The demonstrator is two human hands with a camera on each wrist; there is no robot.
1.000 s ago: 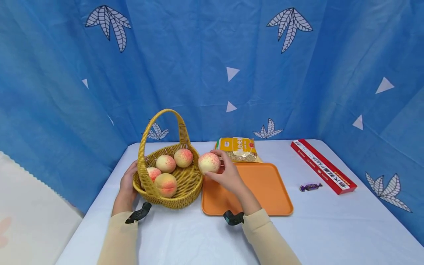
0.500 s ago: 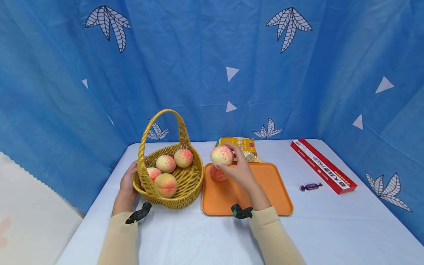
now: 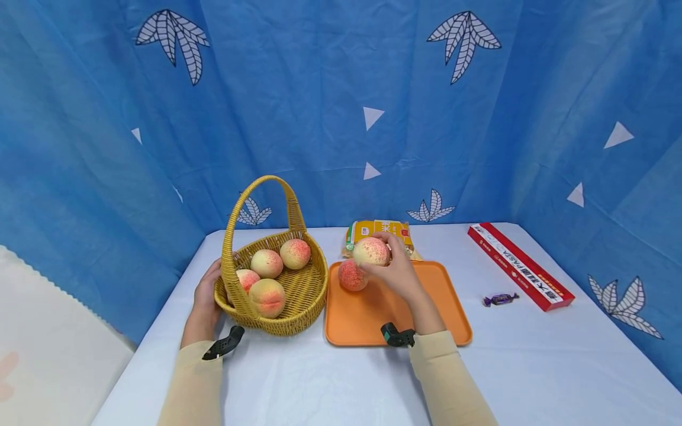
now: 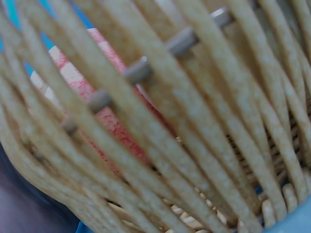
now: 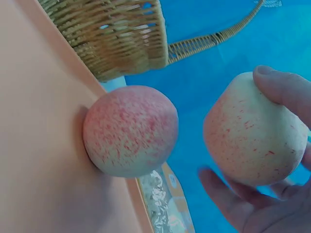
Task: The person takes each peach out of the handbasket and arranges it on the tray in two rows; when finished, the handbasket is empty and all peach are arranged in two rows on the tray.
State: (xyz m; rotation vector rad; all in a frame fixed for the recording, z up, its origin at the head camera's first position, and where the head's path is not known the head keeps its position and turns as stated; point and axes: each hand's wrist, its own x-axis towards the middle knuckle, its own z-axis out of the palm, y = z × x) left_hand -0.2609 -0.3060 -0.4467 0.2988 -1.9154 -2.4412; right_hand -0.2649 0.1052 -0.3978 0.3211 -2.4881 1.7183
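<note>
Your right hand (image 3: 396,273) holds a peach (image 3: 370,251) of pale yellow speckled with red, thumb on one side and fingers on the other; the right wrist view shows this grip, with a gap separating the fruit from a second, redder peach (image 5: 130,131). That redder peach rests on the orange tray (image 3: 362,322), to the left of your right hand and slightly nearer the held fruit than the palm. The tray itself lies beneath your right hand.

Your left hand (image 3: 205,291) rests against the outer left side of the wicker basket (image 3: 301,322); the wall partly hides its fingers, so how far they curl cannot be told. Just to the right of this hand, four peaches sit inside the basket, one of them, a yellower peach (image 3: 267,298), at the near side; the tall arched handle (image 3: 229,236) rises beside your fingers.

Beyond your right hand, a yellow food bag (image 3: 364,228) lies behind the tray. Well to the right of that hand are a purple-wrapped candy (image 3: 501,299) and, past it, a long red pasta box (image 3: 522,267).
</note>
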